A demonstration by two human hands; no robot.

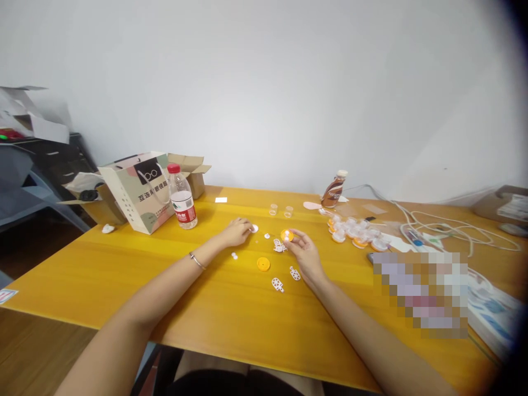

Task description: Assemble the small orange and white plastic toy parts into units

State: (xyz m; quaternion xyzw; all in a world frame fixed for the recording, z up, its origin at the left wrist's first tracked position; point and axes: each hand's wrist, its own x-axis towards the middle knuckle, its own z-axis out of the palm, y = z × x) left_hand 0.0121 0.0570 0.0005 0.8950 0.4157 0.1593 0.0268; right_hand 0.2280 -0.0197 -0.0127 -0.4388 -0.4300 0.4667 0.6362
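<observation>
My right hand (303,254) pinches an orange disc with a white centre (287,235) between thumb and fingers, above the yellow table (136,280). My left hand (236,232) lies palm down, its fingertips at a small white disc (254,228); I cannot tell whether they grip it. Between the hands lie a yellow-orange plastic wheel (263,264), a tangle of white perforated plastic parts (279,246), and two separate perforated parts (278,284) (294,273). A small white piece (234,255) sits below my left wrist.
Behind my left hand stand a water bottle (182,198), a printed paper bag (140,190) and a cardboard box (198,176). Further right are a brown drink bottle (333,190), two small clear cups (273,209) (288,212), a cluster of orange-and-white round parts (352,232) and white cables (454,231).
</observation>
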